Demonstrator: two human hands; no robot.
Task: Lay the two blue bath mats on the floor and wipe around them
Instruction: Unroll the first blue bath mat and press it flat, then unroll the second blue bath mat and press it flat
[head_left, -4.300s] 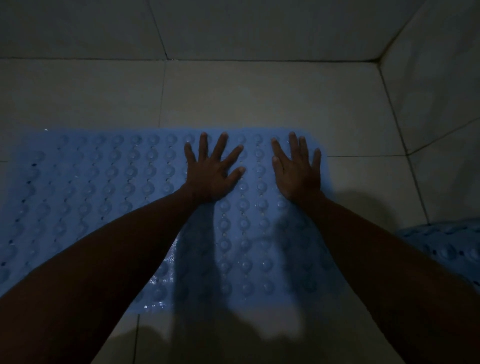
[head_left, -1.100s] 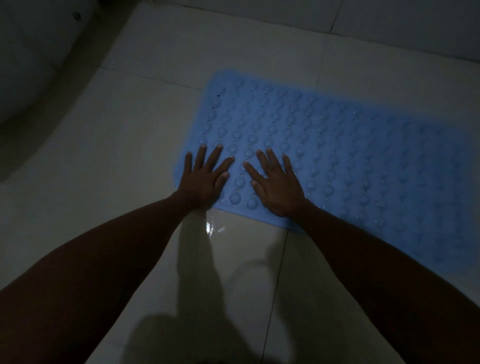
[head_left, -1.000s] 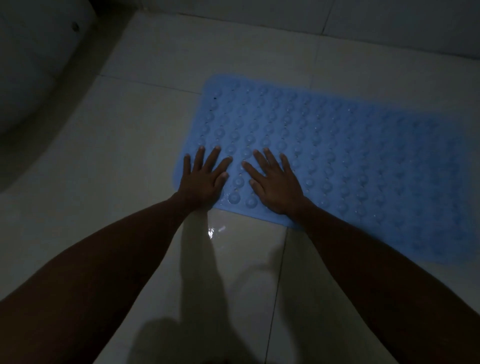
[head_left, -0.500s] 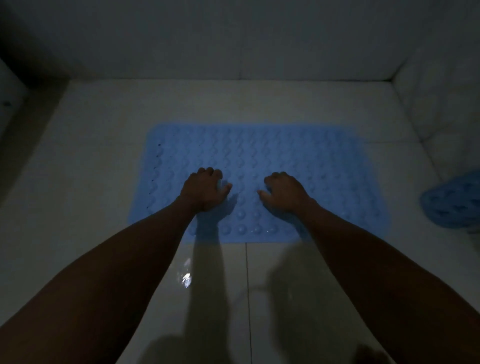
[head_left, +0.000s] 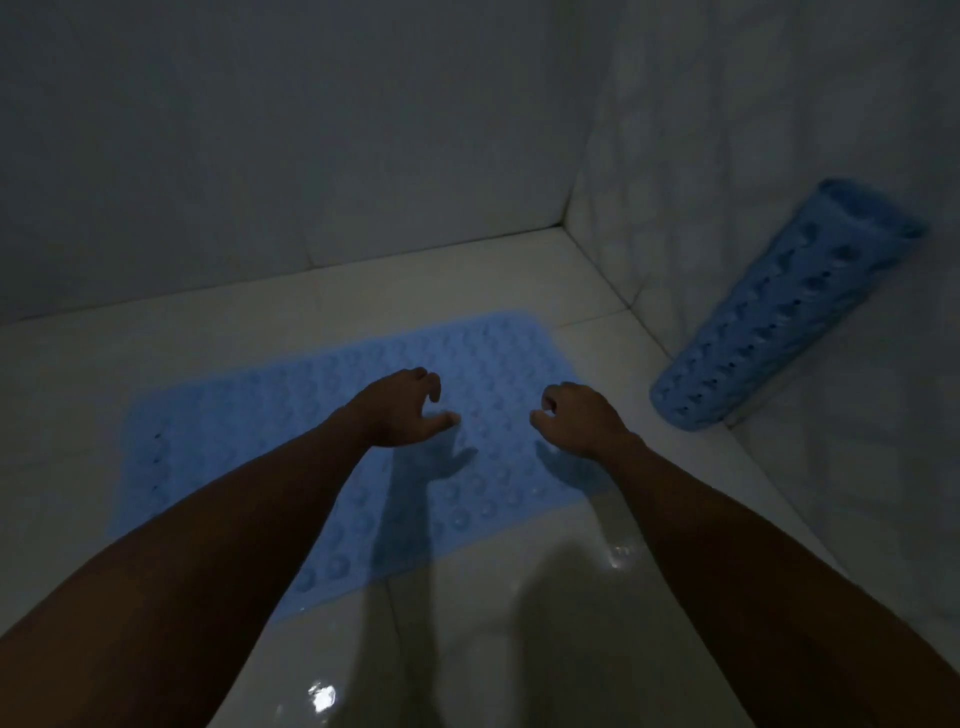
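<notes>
Floor tiles, pale and glossy, fill the near part of the head view, with small glints of light on them. On them we see the flat blue bath mat, spread out and studded with rows of round bumps, its long side running left to right, its far right corner reaching toward the corner of the room. Both of our forearms stretch out over it. Our left hand hangs above the middle of the mat with fingers loosely curled downward and the thumb pointing right; it grasps nothing, and its shadow falls on the mat just nearer than it. Our right hand hangs beside it, a gap between the two, fingers likewise slackly bent and holding nothing, its shadow also on the mat below. We cannot tell whether any fingertip touches the mat. To the right, well apart from the flat mat, the rolled blue bath mat leans tilted against the right wall, its lower end on the floor at the wall's foot. The far wall is dim and plain.
</notes>
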